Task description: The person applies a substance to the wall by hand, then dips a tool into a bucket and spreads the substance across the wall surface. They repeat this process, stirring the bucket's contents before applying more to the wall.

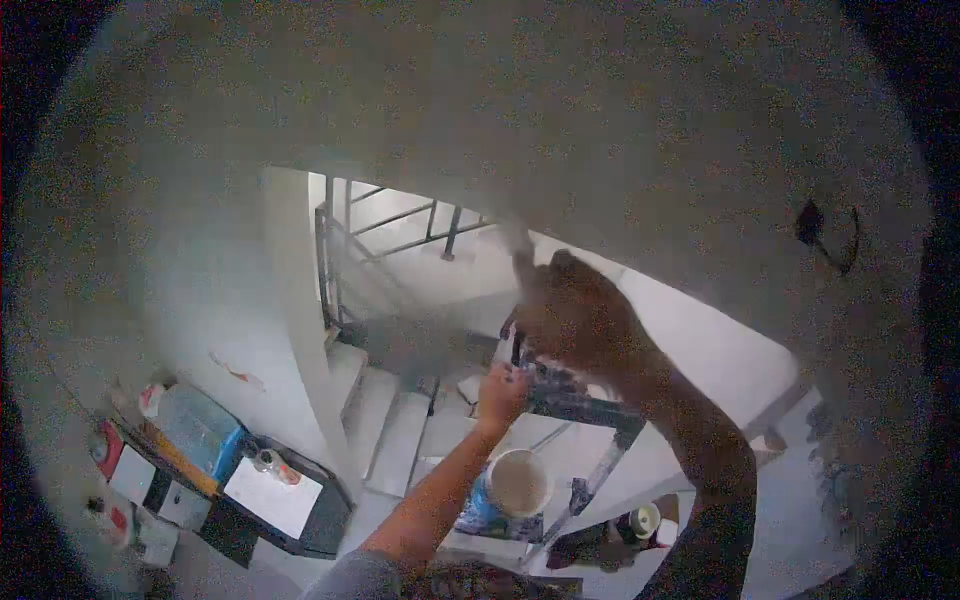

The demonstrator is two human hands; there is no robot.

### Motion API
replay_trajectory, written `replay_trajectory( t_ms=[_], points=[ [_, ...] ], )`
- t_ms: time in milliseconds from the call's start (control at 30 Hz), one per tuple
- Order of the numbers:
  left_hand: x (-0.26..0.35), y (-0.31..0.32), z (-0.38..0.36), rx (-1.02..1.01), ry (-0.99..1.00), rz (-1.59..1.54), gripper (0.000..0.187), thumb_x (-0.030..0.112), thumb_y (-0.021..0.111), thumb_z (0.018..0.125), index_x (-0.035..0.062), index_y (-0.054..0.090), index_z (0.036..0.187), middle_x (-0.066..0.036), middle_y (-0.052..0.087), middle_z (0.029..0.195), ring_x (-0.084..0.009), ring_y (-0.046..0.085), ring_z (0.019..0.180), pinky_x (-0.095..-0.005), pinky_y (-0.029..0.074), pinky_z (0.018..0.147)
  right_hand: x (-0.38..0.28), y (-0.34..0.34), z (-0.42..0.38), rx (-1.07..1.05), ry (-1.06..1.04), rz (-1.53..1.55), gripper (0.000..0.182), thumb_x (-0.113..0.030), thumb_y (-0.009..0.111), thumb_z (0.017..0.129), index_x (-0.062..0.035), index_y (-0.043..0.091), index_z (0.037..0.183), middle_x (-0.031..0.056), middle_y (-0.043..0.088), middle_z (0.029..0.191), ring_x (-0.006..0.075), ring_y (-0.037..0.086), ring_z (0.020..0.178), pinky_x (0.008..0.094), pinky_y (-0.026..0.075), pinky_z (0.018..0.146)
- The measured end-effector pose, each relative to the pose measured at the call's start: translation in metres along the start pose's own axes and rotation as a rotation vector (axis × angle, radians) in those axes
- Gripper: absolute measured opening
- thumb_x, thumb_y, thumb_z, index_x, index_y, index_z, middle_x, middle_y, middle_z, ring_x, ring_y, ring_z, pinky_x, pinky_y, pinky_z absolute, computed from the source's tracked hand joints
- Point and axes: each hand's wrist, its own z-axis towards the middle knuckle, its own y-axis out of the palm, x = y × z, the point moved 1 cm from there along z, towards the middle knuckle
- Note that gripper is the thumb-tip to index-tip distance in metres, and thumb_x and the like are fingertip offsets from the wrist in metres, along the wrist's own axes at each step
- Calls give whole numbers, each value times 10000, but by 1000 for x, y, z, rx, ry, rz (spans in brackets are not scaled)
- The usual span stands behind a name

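At the far left, low down, a red-and-pink rounded object sits near a pale rectangular panel. Just right of these stands a clear plastic container with a blue edge, with a long orange-brown strip along its near side. Next comes a white rectangular sheet on a dark flat surface, with a small clear item with orange marks at its upper edge. Above, the pale wall bears a reddish streak.

Toward the middle, white stair steps descend beside a dark metal railing. The left hand, its arm reaching up from a grey sleeve, has its fingers bent beside a slim dark object, which lies between the two hands; whether it is gripped I cannot tell. Below that hand stands a round white bucket with beige contents.

The right hand is raised and curled, higher than the left. A blurred slim shape rises from it near the lower edge of the grey overhead surface; tool or finger, the blur hides which. Behind the hands runs a dark metal frame. Farther right, a pale round-topped object sits low down, and a dark looped cord hangs high up.
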Motion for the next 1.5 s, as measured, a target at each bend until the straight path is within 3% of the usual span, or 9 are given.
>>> replay_trajectory(
  t_ms=[100,233,300,433,600,833,1100,1333,1500],
  points=[
    [8,-5,-1,-42,-41,-16,273,252,598,834,-17,608,789,-249,621,781,-436,608,735,-473,476,651,20,8,-15,215,-40,8,328,-201,614,801,30,575,1031,127,628,795,282,599,742,406,480,797],
    [-5,-1,-6,-32,-29,-1,279,242,585,839,-30,609,784,-236,629,764,-433,611,717,-472,482,646,-10,-16,-24,-203,249,-118,505,-227,630,802,79,480,1175,154,637,833,304,598,772,376,530,731],
    [-1,0,2,-17,167,91,267,223,552,854,-39,591,816,-244,628,768,-448,606,701,-479,487,667,-1,-2,-13,269,-160,60,530,-237,659,784,80,480,1169,161,634,836,305,594,754,388,534,688],
    [12,-10,1,-167,78,86,255,212,519,867,-39,563,881,-261,624,798,-468,600,727,-497,483,700,13,7,-2,36,91,18,599,-229,705,743,74,457,1196,143,626,737,291,592,712,403,528,643],
    [-9,5,3,-144,-28,5,261,222,521,865,-33,527,921,-279,615,777,-463,603,758,-513,470,700,-6,-3,-20,-141,308,-24,541,-256,698,728,47,499,1129,144,639,739,286,620,735,399,533,640],
    [-4,1,0,-126,37,31,266,239,530,863,-24,537,907,-276,613,759,-456,607,772,-514,463,687,11,2,7,219,-110,72,491,-224,685,715,59,521,1082,142,642,752,300,622,742,405,545,661],
    [2,0,0,-116,-124,-32,245,231,529,858,-11,554,835,-261,619,754,-453,612,760,-500,471,678,2,1,-21,-34,251,56,300,-313,709,713,-59,638,856,132,630,689,295,641,689,410,542,623],
    [-9,4,4,-138,153,140,261,232,527,853,-28,552,855,-269,609,773,-464,596,754,-517,453,667,27,6,-20,-34,31,45,362,-328,715,695,-36,631,892,125,632,686,287,637,682,424,537,634],
    [-3,3,3,-161,-99,-2,243,223,529,856,-13,547,913,-287,603,786,-472,593,770,-527,446,666,39,-6,-70,92,96,-80,295,-256,718,692,-39,647,879,73,625,645,248,612,592,394,516,556]
  ],
)
